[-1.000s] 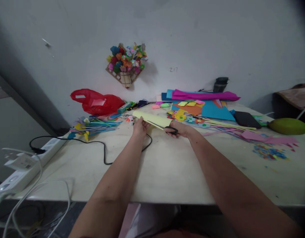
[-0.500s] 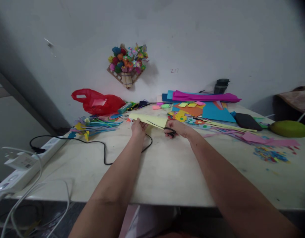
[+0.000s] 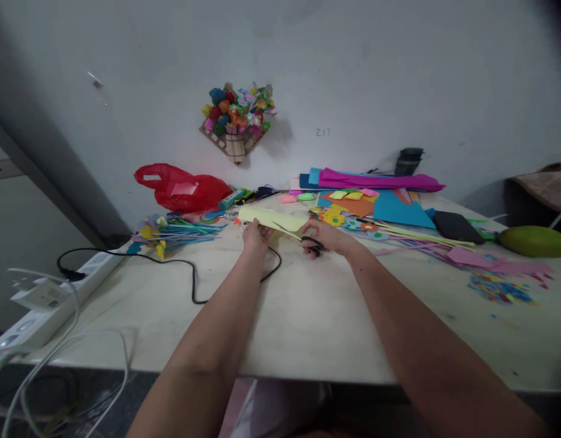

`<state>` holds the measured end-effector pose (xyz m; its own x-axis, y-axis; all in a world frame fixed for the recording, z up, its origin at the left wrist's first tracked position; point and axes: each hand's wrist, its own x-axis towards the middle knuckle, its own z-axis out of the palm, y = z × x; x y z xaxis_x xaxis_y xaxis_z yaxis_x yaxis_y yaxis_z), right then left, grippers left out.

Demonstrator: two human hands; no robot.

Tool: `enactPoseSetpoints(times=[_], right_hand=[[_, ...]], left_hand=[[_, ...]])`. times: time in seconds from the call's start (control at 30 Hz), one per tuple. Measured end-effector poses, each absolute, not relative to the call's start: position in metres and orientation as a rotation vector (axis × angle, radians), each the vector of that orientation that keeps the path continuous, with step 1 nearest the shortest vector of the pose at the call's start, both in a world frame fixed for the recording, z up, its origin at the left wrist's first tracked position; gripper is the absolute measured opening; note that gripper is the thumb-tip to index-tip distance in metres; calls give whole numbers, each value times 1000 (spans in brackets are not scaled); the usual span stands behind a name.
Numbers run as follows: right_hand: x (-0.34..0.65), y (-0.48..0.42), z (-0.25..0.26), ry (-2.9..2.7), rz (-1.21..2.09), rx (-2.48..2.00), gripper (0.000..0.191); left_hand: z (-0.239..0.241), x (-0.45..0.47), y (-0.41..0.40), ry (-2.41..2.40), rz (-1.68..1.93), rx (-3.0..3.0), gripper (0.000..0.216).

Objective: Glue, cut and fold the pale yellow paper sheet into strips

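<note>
Ahead at twelve o'clock, your left grip (image 3: 256, 235) pinches yellow paper (image 3: 275, 216), now shifted toward nine; your right grip (image 3: 323, 235) grasps scissors (image 3: 314, 241), seemingly mid-cut.

Two hands (image 3: 256, 235) (image 3: 328, 235), one yellow sheet (image 3: 275, 216)

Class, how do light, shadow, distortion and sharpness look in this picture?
Head view: dim, even light, faint shadow right of the wall bouquet; head view: darkened top-right corner, forearms seemingly stretched toward the bottom edge; head view: scissors soft in detail.
</note>
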<state>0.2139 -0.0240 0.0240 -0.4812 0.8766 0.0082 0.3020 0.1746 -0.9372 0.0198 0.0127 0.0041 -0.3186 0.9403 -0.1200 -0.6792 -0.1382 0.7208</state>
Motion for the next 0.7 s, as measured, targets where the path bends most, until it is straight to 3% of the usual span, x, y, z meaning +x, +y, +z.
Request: enactPoseSetpoints(times=[0.5,0.7], right_hand=[[215,-19,18,-1931,1374,-1036,45],[218,-16,15,-1866,1482,-1044,35]], left_hand=[[4,18,14,817,1724,460,10],[6,18,13,807,1678,469,10]])
